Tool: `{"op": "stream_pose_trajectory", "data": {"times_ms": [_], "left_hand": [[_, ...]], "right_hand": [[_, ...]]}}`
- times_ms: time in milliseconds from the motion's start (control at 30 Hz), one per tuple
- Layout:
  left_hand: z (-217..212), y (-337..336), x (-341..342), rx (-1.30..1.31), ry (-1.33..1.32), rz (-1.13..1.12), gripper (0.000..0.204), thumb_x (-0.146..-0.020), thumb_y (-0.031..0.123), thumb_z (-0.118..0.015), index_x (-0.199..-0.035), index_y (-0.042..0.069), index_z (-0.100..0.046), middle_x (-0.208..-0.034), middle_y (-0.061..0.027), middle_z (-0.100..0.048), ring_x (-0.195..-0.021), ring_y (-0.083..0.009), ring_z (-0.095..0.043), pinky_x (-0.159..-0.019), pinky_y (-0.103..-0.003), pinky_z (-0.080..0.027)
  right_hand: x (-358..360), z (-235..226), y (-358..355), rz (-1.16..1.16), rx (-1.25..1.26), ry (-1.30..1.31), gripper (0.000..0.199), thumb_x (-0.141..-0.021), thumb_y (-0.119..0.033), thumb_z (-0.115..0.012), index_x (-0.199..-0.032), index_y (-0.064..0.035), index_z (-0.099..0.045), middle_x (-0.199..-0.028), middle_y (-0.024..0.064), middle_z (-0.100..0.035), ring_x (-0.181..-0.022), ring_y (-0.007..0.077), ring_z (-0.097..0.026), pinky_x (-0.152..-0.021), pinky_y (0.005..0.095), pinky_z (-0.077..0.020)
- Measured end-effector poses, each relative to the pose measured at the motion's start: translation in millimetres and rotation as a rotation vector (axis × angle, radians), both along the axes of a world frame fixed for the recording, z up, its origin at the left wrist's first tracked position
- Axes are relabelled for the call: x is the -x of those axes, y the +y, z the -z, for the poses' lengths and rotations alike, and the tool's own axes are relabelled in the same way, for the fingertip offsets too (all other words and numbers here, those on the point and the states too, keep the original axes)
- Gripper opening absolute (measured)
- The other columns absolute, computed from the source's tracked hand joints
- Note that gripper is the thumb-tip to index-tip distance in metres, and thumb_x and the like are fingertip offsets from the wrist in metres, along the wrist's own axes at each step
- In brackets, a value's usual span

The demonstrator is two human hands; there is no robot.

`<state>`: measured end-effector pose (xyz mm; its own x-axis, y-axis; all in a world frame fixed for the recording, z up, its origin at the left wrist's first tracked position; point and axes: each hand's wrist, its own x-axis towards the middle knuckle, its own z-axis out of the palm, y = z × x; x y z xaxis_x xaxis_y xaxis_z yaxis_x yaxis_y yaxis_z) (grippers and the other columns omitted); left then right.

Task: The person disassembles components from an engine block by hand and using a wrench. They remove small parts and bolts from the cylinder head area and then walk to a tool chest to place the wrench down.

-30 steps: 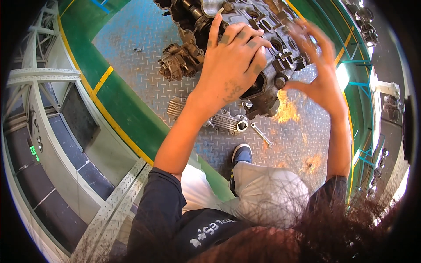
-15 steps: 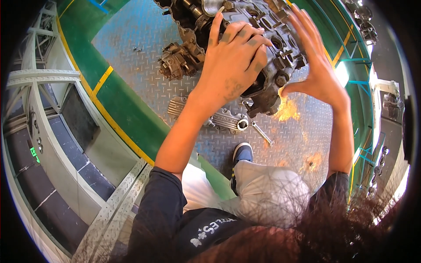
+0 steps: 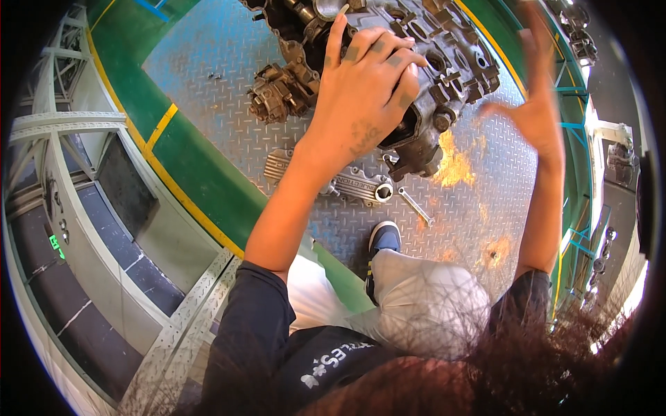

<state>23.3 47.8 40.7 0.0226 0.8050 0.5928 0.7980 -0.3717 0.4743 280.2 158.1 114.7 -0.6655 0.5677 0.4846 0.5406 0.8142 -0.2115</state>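
A greasy, dark metal engine (image 3: 444, 76) lies on the floor plate at the top of the view. My left hand (image 3: 368, 93) is over its near left side, with most fingers bent down and one finger pointing away from me. Whatever those fingers grip is hidden beneath the hand. Off to the right, apart from the engine, my right hand (image 3: 538, 111) is raised with thumb and fingers spread, holding nothing. Motion blurs its fingers. Close to the engine's near end are a ribbed metal cover (image 3: 357, 186) and a wrench (image 3: 415, 206).
A smaller dirty metal part (image 3: 281, 93) stands left of the engine. Patterned steel plate (image 3: 326, 232) lies underneath, with an orange-yellow stain (image 3: 454, 163). My shoe (image 3: 385, 238) is just short of the cover. Green floor (image 3: 222, 180) with yellow lines borders the plate.
My right hand has swung away from the engine to the right and farther from me. My left hand stays on the engine, and both appear almost unmoved.
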Motion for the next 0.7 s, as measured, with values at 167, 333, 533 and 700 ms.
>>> {"op": "stream_pose_trajectory", "data": {"times_ms": [167,333,533,700], "left_hand": [[1.0,-1.7,2.5,0.001,0.010,-0.014,0.036,-0.107,0.031,-0.041,-0.111,0.016,-0.073,-0.125,-0.0009,-0.066,-0.132,-0.0223,-0.049,-0.126,-0.054,-0.010],[4.0,-1.0,3.8,-0.009,0.000,-0.017,0.035,-0.107,0.030,-0.042,-0.111,0.016,-0.073,-0.125,-0.0002,-0.067,-0.132,-0.0219,-0.049,-0.126,-0.054,-0.010],[-1.0,-2.8,3.6,-0.011,-0.006,-0.007,0.032,-0.106,0.028,-0.043,-0.112,0.016,-0.073,-0.124,-0.0004,-0.067,-0.131,-0.0223,-0.050,-0.126,-0.053,-0.010],[0.3,-2.6,1.1,0.006,-0.020,-0.004,0.034,-0.106,0.029,-0.043,-0.113,0.016,-0.073,-0.126,-0.0004,-0.067,-0.131,-0.0228,-0.049,-0.126,-0.054,-0.009]], "right_hand": [[32.5,-7.8,10.0,-0.051,0.207,0.036,0.122,-0.066,-0.038,-0.095,-0.161,-0.0058,-0.026,-0.164,0.0171,-0.031,-0.153,0.0312,-0.027,-0.126,0.0462,-0.0204],[37.0,17.8,-17.7,-0.303,0.377,0.003,0.132,-0.058,-0.032,-0.100,-0.165,-0.0121,-0.024,-0.171,0.0151,-0.023,-0.157,0.0320,-0.023,-0.129,0.0480,-0.0178],[16.1,-2.4,19.1,0.107,0.273,0.613,0.151,-0.037,-0.029,-0.103,-0.164,-0.0089,-0.025,-0.170,0.0152,-0.027,-0.158,0.0307,-0.021,-0.129,0.0479,-0.0163],[33.3,18.5,1.4,-0.087,0.393,0.351,0.127,-0.059,-0.022,-0.099,-0.163,-0.0118,-0.028,-0.166,0.0170,-0.032,-0.155,0.0306,-0.027,-0.128,0.0476,-0.0198]]}}
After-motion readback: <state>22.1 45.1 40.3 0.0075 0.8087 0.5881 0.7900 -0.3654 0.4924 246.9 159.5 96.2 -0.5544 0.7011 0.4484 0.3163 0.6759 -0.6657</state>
